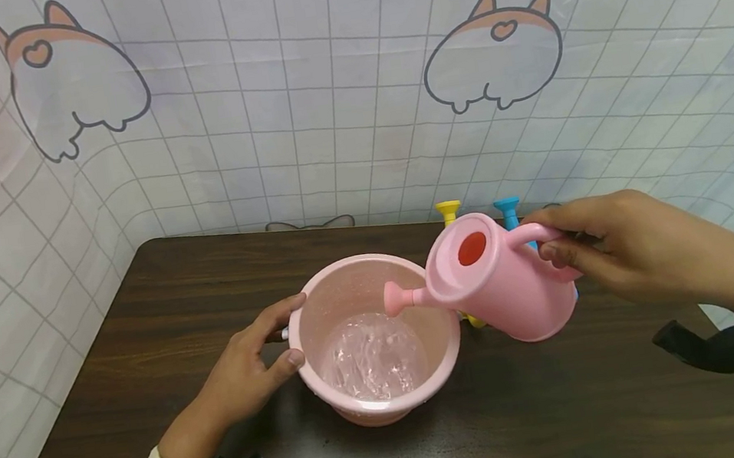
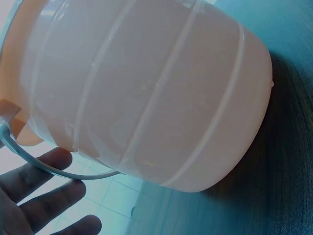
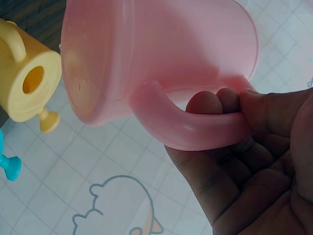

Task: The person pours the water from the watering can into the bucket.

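Note:
My right hand (image 1: pixel 641 247) grips the handle (image 3: pixel 181 129) of a pink watering can (image 1: pixel 522 297), its thumb and fingers curled round it. The can tips left, and its sprinkler head (image 1: pixel 395 299) reaches over the inside of a pale pink bucket (image 1: pixel 385 406). Rippled clear water (image 1: pixel 377 355) lies in the bucket, which stands upright on the table. At the bucket's left rim, my left hand (image 1: pixel 240 377) rests with index finger and thumb spread along the edge. In the left wrist view its other fingers extend loosely beside the thin bail handle (image 2: pixel 73 175).
Behind the pink can stand a yellow watering can (image 3: pixel 41 73) and a blue one with its sprinkler head (image 1: pixel 506 204) showing; both are partly hidden. The dark wooden table (image 1: pixel 193 283) backs onto a white gridded cloth (image 1: pixel 296 114) with cartoon drawings.

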Tool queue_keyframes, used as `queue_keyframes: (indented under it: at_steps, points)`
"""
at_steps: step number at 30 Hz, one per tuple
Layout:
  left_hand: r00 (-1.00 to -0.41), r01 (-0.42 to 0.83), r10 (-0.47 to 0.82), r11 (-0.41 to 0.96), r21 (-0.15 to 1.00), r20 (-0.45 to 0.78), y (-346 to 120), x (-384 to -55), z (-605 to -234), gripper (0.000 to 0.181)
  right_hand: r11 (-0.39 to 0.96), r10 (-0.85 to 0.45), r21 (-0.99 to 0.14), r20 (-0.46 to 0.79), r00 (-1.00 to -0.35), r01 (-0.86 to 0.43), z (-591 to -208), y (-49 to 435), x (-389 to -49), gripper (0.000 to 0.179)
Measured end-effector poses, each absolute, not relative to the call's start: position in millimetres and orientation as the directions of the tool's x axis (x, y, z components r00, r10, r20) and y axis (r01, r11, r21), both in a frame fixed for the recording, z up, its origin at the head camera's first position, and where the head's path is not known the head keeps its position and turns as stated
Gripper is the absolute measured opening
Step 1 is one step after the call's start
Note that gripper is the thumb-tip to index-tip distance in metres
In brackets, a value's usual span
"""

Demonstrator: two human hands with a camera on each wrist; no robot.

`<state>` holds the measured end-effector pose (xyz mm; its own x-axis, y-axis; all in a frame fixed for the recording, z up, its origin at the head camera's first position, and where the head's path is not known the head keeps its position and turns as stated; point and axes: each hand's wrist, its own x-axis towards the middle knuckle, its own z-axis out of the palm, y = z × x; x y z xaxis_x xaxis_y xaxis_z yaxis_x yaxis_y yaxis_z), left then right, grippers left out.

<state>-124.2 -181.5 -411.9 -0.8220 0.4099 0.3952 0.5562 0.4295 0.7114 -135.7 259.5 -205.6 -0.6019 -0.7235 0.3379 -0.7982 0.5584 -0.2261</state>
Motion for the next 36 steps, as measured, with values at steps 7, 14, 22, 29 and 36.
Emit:
queue_keyframes:
  at_steps: [7,14,22,29,36]
  points:
    - [-0.824,0.552,0.411,0.432,0.713,0.389,-182.2,-123.8,-412.4,0.062,0.562,-0.728,-0.211,0.334,-0.599,-0.8,-204.0,256.6,-135.7,0.044]
    - [-0.829,0.544,0.413,0.43,0.721,0.378,-182.2,-122.8,-412.2,0.062,0.553,-0.736,-0.213,0.329,-0.592,-0.806,-202.5,254.8,-135.7,0.041]
    - [-0.831,0.54,0.411,0.43,0.723,0.376,-182.6,-122.9,-412.4,0.062,0.557,-0.734,-0.229,0.315,-0.602,-0.798,-200.4,252.7,-134.7,0.037]
    - [-0.835,0.534,0.408,0.436,0.724,0.369,-182.2,-122.8,-412.3,0.062,0.564,-0.729,-0.245,0.3,-0.615,-0.789,-200.1,252.2,-134.3,0.036]
    - [-0.833,0.538,0.406,0.439,0.72,0.376,-181.9,-122.5,-412.2,0.062,0.574,-0.725,-0.245,0.29,-0.624,-0.781,-197.4,250.8,-134.5,0.041]
